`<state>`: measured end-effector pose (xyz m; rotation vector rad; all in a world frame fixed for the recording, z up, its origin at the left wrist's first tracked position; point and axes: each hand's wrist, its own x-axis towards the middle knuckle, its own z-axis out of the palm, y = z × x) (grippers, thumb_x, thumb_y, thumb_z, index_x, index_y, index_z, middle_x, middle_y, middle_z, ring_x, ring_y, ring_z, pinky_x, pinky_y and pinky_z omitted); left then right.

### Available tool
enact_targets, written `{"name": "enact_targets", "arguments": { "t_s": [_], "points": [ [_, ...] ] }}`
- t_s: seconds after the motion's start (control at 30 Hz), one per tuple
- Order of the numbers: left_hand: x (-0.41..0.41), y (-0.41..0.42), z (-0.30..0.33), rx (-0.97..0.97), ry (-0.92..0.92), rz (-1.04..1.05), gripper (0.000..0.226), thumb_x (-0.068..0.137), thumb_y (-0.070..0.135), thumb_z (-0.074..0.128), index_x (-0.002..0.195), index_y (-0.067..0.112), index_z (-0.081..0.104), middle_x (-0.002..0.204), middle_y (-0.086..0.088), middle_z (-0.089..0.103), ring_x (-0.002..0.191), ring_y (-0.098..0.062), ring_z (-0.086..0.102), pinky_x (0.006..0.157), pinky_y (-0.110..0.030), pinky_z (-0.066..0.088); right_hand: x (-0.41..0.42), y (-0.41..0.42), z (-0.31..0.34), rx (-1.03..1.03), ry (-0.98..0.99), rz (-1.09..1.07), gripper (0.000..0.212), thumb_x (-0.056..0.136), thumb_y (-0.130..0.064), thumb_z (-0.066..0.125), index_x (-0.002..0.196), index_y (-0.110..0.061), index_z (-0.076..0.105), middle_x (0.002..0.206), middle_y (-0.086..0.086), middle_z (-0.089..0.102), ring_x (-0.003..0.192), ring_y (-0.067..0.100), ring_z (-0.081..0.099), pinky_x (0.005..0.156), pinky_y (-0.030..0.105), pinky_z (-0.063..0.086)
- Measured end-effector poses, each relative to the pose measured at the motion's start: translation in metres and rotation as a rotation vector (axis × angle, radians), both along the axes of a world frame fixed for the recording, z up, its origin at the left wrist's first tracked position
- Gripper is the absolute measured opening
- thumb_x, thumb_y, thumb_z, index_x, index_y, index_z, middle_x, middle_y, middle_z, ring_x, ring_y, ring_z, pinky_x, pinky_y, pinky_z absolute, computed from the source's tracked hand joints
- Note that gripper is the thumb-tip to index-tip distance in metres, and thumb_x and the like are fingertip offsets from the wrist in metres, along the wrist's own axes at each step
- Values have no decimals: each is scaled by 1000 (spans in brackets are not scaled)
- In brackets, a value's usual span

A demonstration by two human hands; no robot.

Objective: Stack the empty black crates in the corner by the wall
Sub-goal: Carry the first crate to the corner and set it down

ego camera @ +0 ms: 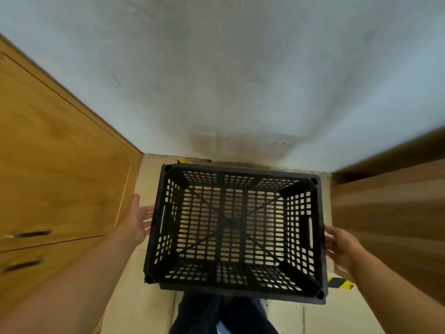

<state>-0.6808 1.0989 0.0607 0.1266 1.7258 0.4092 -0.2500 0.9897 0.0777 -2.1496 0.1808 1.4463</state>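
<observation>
The black crate [234, 233] sits between your two hands, open side up and empty, its perforated floor and walls showing the pale floor tiles [154, 307] beneath. Your left hand [139, 219] is just beside the crate's left wall, level with the handle slot there, fingers spread and open, not gripping; whether the fingertips touch the wall is hard to tell. Your right hand [342, 244] is just beside the right wall, near the other handle slot, fingers likewise apart and holding nothing. Beyond both hands, the crate's far edge lies close to the white wall [228, 80]. A wooden cabinet [48, 165] stands outside your left hand, and brown panelling [390, 213] outside your right. Your legs in dark trousers [224, 317] show below the crate's near edge.
</observation>
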Motion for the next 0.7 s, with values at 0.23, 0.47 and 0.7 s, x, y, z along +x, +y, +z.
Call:
{"name": "enact_targets", "arguments": {
  "t_s": [0.23,0.47,0.7],
  "points": [
    [-7,32,-94,5,-3,-31,80,90,68,17,125,7,56,133,-16,52,124,-33,45,95,-42,36,-8,31,-85,11,-10,-40,18,97,-19,44,106,-9,56,84,10,57,73,22,53,64,30,42],
    [-1,55,-137,24,-19,-50,80,90,69,17,122,9,58,125,-13,56,112,-29,50,94,-41,38,-3,56,-123,3,-13,-31,18,96,-18,45,86,-10,58,81,9,57,72,20,53,65,30,42],
    [4,66,-152,36,-11,-41,75,90,68,21,120,10,59,124,-13,58,110,-29,51,90,-41,40,5,64,-145,-9,-18,-18,13,92,-21,51,88,-11,57,78,8,56,67,19,50,64,28,41]
  ]
}}
